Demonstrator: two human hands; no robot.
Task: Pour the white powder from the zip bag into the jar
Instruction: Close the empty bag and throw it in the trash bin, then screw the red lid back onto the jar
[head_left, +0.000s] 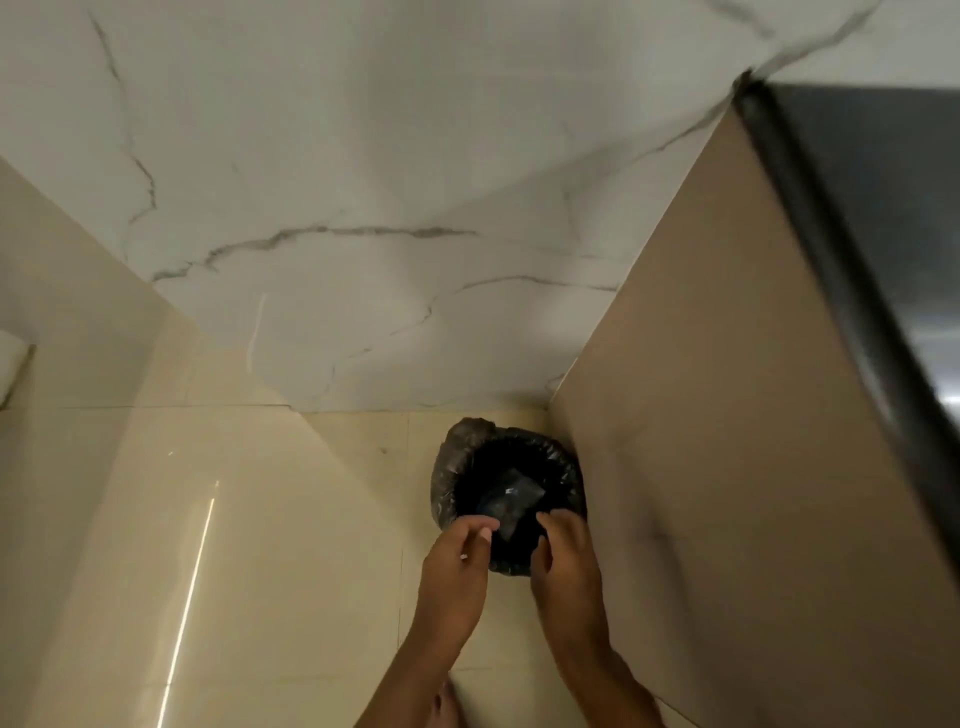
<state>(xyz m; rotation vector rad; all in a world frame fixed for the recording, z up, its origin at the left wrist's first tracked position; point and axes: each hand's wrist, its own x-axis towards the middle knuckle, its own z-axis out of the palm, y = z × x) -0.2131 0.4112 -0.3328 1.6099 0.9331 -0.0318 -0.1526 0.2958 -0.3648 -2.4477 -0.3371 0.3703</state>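
Observation:
A clear, empty-looking zip bag (513, 500) hangs over the mouth of a round bin with a black liner (451, 457) on the floor. My left hand (457, 566) is at the bin's near-left rim, thumb and forefinger pinched at the bag's lower corner. My right hand (563, 561) hovers at the near-right rim with its fingers apart and nothing in it. No jar and no white powder are in view.
The bin stands in a corner between a white marbled wall (363, 182) and a tan cabinet side (727, 415) on the right. A dark counter top (883, 208) runs above the cabinet. Glossy beige floor tiles (234, 545) spread to the left.

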